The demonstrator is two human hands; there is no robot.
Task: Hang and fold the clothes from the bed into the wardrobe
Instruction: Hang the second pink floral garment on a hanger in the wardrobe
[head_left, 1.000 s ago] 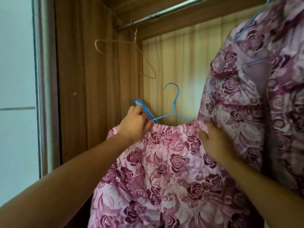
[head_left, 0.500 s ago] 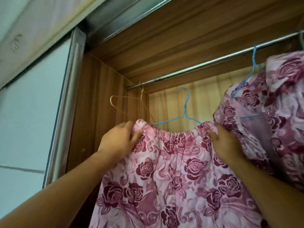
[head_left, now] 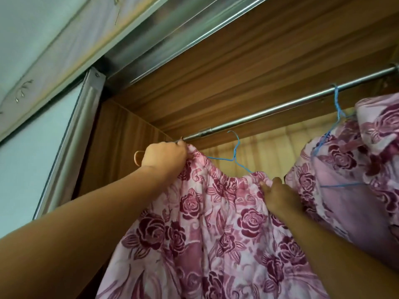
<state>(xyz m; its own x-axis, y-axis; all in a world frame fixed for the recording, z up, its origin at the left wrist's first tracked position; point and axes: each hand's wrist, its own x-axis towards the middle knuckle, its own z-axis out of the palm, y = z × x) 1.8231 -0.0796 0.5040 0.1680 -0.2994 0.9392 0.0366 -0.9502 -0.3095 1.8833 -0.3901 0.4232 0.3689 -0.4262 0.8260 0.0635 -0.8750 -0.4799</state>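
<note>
A pale sliding door (head_left: 43, 147) with a metal frame stands at the far left, beside the wardrobe's wooden side wall (head_left: 121, 152). The left hand (head_left: 164, 156) is raised close under the metal rail (head_left: 280, 108), its fingers clamped on the left end of a pink rose-print garment (head_left: 216, 223); a pale hanger (head_left: 136, 157) shows just behind that hand. The garment's gathered waistband sits on a blue wire hanger (head_left: 234, 152), whose hook is just below the rail. The right hand (head_left: 278, 197), lower, pinches the waistband's right end. Further right, a second rose-print garment (head_left: 345, 190) hangs from another blue hanger (head_left: 336, 104) hooked over the rail.
</note>
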